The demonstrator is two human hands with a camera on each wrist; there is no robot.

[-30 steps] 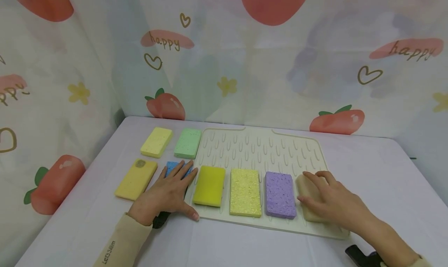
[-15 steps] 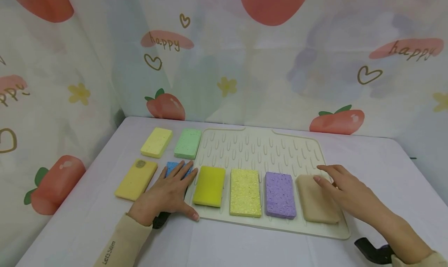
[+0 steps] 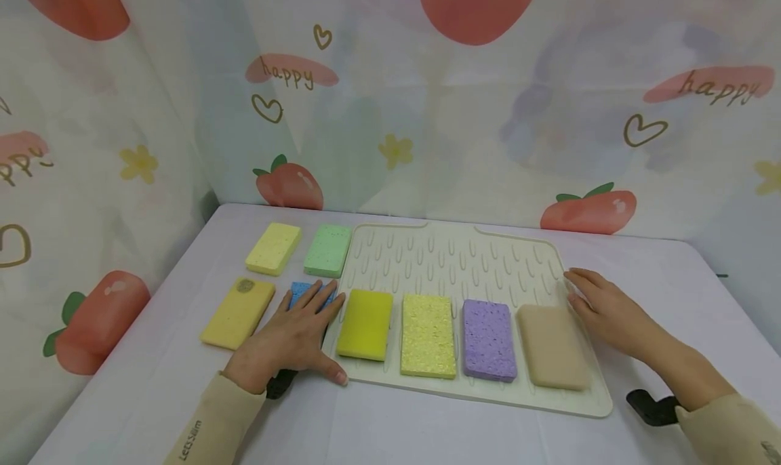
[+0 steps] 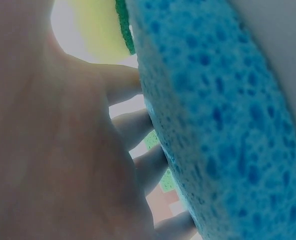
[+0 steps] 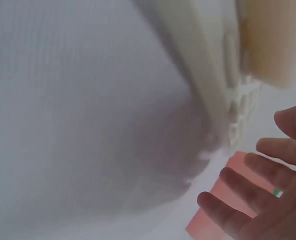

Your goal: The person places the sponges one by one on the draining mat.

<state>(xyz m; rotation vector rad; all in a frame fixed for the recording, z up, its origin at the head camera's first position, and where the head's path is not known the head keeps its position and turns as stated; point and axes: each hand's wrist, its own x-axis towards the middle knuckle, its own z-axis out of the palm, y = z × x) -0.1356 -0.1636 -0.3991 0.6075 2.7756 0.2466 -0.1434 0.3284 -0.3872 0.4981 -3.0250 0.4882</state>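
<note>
My left hand (image 3: 293, 339) lies spread over a blue sponge (image 3: 300, 291), which it mostly hides. The left wrist view gives the pitted blue sponge (image 4: 212, 110) up close, with fingertips touching its side. At the right edge of the pale ribbed drying mat (image 3: 457, 390), my right hand (image 3: 616, 316) holds nothing; whether it touches the mat is unclear. Beside that hand a beige sponge (image 3: 554, 348) lies flat on the mat. Leftward in the same row come a purple sponge (image 3: 489, 339), a speckled yellow sponge (image 3: 428, 336) and a smooth yellow sponge (image 3: 365, 325).
Left of the mat lie a light yellow sponge (image 3: 273, 248), a green sponge (image 3: 327, 249) and a tan-yellow sponge (image 3: 238, 312) with a dark round spot. All rests on a white-covered table (image 3: 427, 431). A printed curtain (image 3: 427, 112) stands behind and at the left.
My right hand has let go of the beige sponge and moved right to the mat's edge. The beige sponge stays on the mat. My left hand has not moved.
</note>
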